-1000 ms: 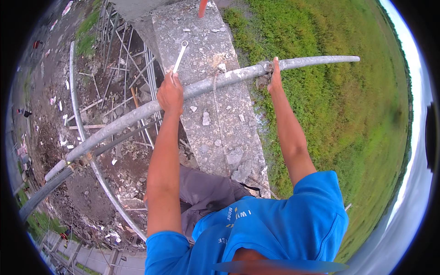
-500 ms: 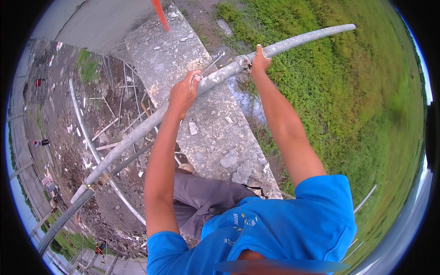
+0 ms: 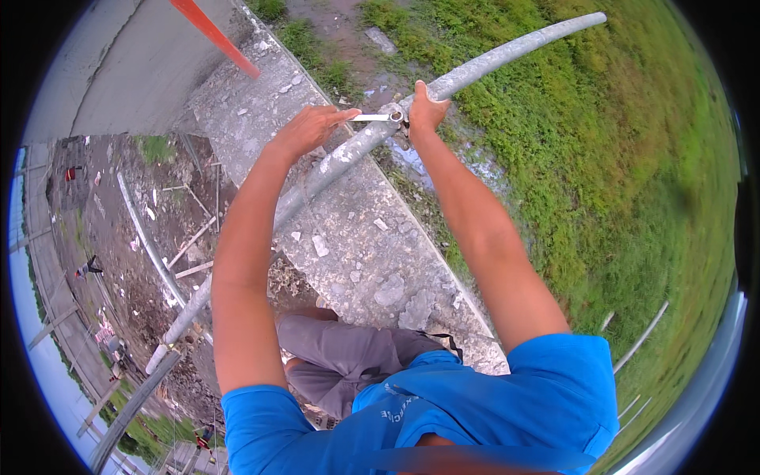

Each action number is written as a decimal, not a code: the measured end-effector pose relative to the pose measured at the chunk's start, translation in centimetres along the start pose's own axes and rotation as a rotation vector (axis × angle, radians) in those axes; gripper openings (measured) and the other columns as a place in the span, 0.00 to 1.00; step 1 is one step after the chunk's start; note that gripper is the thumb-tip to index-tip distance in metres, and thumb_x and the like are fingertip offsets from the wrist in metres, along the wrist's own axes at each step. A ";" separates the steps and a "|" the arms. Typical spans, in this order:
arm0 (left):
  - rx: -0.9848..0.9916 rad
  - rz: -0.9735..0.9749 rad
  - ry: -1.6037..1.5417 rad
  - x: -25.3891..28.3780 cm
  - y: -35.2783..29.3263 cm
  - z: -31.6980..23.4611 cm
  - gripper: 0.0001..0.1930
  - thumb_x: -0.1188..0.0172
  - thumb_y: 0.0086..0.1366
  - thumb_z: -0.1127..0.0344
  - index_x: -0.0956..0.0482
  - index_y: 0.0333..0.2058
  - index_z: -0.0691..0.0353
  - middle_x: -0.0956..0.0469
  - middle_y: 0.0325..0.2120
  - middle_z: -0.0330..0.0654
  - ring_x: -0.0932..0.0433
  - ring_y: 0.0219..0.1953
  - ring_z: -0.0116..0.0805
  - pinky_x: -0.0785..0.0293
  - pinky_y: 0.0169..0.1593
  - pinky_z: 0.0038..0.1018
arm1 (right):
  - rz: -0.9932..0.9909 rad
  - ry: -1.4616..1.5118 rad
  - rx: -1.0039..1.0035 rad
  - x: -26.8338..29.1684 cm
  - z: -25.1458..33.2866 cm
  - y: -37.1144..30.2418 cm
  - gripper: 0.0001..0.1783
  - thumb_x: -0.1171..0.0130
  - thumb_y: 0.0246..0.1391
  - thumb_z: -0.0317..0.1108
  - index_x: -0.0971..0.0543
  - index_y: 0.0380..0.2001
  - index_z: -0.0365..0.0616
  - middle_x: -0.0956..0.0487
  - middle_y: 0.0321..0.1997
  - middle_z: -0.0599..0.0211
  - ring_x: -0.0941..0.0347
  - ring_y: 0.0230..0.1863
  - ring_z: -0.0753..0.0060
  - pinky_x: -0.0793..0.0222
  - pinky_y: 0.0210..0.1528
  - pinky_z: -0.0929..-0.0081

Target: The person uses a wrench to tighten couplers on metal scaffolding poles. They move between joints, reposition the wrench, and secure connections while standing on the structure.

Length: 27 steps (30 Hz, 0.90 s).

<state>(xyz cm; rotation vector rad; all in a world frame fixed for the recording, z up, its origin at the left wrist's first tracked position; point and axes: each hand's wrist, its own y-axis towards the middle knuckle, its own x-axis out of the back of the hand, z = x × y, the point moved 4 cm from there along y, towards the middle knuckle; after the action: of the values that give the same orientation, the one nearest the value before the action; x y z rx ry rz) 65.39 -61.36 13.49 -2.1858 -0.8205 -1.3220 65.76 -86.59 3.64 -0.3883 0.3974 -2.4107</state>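
A long grey steel pipe (image 3: 340,162) slants across in front of me, over a rough concrete ledge. Around it sits a scaffold clamp (image 3: 391,111), partly hidden by my right hand. My left hand (image 3: 315,129) is closed on the end of a silver wrench (image 3: 370,118). The wrench's ring end is at the clamp; whether it fits over the nut I cannot tell. My right hand (image 3: 427,111) is wrapped round the pipe just right of the clamp, thumb on top, with its other fingers hidden beneath.
Loose rubble lies on the concrete ledge (image 3: 364,214). An orange-red bar (image 3: 218,39) stands at the far left. Far below on the left are muddy ground, more poles (image 3: 150,237) and several people. Grass (image 3: 570,174) spreads far below on the right.
My left hand has moved the wrench from beside the pipe to the clamp, its ring end now there. My right hand stays on the pipe by the clamp. The view has shifted slightly.
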 end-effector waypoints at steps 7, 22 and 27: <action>0.224 0.254 -0.012 3.4 -0.8 -5.3 0.27 0.55 0.73 0.71 0.32 0.68 0.46 0.18 0.44 0.56 0.19 0.45 0.54 0.25 0.52 0.47 | -0.037 -0.065 0.001 0.1 0.2 -0.2 0.58 0.30 0.51 0.53 0.45 0.70 0.22 0.27 0.62 0.33 0.29 0.63 0.37 0.36 0.67 0.55; 0.599 -0.027 -0.328 1.3 -4.3 -15.7 0.21 0.52 0.77 0.60 0.29 0.62 0.64 0.18 0.34 0.64 0.20 0.41 0.65 0.27 0.46 0.51 | -0.016 -0.152 -0.003 0.3 1.0 -0.4 0.59 0.31 0.51 0.58 0.44 0.69 0.23 0.29 0.64 0.32 0.30 0.65 0.36 0.36 0.68 0.54; 0.715 -0.456 -0.416 1.6 -9.6 -11.1 0.20 0.52 0.77 0.58 0.26 0.59 0.65 0.17 0.36 0.62 0.19 0.42 0.64 0.27 0.47 0.49 | -0.008 -0.080 -0.004 0.0 0.4 -0.2 0.58 0.29 0.50 0.58 0.44 0.69 0.25 0.28 0.64 0.34 0.29 0.64 0.38 0.36 0.68 0.55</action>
<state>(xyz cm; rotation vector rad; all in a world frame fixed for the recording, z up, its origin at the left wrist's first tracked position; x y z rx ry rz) 52.32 -61.25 20.47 -1.7402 -1.7169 -0.5697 65.80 -86.53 4.11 -0.4873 0.3650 -2.3939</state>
